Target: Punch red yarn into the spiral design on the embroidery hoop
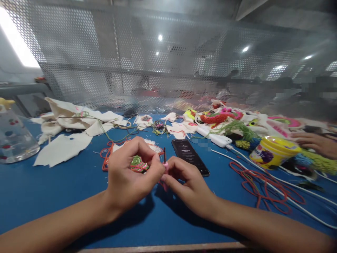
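My right hand (189, 182) is closed around the pink handle of a punch needle (165, 165), whose dark thin tip points up. Close against it, my left hand (134, 172) pinches thumb and forefinger together at the orange yarn (159, 153) beside the tip; the fingertips hide most of the strand. Behind my left hand lies a piece of white cloth (151, 142) with a green and pink looped patch (138, 162), partly covered by the hand. More orange yarn loops on the blue table around the cloth's left side.
A dark phone (190, 157) lies behind my right hand. To the right are a tangle of orange cord (263, 186), white cables, a yellow tub (273, 153) and another person's hand (316, 142). Cloth scraps (63, 149) and a clear bottle (17, 137) stand left; a perforated screen (158, 70) rises behind.
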A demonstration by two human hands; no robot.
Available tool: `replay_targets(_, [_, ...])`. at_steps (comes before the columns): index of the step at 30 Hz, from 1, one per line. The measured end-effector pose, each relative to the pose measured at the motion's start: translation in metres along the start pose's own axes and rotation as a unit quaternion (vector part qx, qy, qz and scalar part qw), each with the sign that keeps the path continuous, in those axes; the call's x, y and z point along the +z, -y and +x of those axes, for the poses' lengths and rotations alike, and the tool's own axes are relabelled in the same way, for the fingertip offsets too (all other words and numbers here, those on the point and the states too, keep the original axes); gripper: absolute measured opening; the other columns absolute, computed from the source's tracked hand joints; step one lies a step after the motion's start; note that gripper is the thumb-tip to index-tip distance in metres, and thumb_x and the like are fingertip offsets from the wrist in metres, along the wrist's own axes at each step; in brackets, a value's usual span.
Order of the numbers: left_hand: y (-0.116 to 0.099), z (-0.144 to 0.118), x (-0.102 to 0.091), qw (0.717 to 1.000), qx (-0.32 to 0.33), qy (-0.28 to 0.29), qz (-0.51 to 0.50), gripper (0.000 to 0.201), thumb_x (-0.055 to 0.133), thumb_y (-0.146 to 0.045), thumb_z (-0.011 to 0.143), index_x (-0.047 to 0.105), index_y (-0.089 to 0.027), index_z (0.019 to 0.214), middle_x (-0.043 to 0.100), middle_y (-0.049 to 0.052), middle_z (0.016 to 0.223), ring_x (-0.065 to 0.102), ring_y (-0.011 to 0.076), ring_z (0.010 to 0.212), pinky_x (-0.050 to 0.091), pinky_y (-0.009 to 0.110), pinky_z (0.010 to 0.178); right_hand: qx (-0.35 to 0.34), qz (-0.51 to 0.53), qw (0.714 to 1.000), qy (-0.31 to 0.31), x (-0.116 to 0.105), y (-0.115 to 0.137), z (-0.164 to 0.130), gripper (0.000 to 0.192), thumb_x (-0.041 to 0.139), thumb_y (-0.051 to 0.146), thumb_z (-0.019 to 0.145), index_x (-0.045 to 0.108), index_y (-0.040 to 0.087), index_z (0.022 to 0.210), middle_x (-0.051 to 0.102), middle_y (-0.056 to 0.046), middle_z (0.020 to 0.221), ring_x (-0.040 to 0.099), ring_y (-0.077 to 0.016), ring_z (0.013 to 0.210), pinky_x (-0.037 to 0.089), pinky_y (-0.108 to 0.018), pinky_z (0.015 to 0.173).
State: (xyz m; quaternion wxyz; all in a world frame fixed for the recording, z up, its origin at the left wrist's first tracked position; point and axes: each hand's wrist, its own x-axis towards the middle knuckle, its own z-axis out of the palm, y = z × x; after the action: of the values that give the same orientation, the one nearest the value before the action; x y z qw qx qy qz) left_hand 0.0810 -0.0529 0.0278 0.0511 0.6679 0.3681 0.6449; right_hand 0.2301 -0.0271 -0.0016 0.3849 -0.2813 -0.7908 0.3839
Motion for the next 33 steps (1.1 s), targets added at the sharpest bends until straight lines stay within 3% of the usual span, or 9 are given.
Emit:
replay_targets(7, [0.0020, 0.0036, -0.0001, 1.000, 0.024, -0.006, 0.012, 0.015, 0.059, -0.009, 0.069, 0.052, -0.019, 0.061, 0.052, -0.003, 0.055, 0.049, 0.0112, 0.048, 0.041, 0.028, 0.047, 0.012, -0.013, 1.000, 0.000, -0.0004, 0.0004, -0.0004, 0.021, 0.052, 0.033, 0.086, 0.047, 0.018, 0.072, 0.050, 0.001, 0.064, 0.046, -0.0100, 0.056, 0.036, -0.024, 0.053])
replay_targets(22, [-0.0002, 0.0036, -0.0003, 0.999, -0.022, -0.001, 0.042, 0.016, 0.057, -0.012, 0.071, 0.052, -0.024, 0.061, 0.053, -0.002, 0.055, 0.050, 0.0148, 0.050, 0.042, 0.032, 0.049, 0.019, -0.016, 1.000, 0.012, -0.0008, 0.0010, -0.0015, 0.021, 0.052, 0.034, 0.086, 0.046, 0.018, 0.073, 0.053, 0.002, 0.061, 0.048, -0.0093, 0.053, 0.037, -0.023, 0.051])
replay_targets(33, [0.0013, 0.0036, -0.0007, 0.998, -0.016, -0.004, 0.056, 0.015, 0.057, -0.012, 0.071, 0.052, -0.023, 0.062, 0.054, -0.002, 0.056, 0.051, 0.0133, 0.051, 0.043, 0.030, 0.049, 0.012, -0.024, 1.000, 0.012, -0.0013, 0.0013, -0.0012, 0.022, 0.052, 0.034, 0.086, 0.046, 0.018, 0.072, 0.052, 0.002, 0.061, 0.047, -0.0091, 0.053, 0.037, -0.023, 0.050])
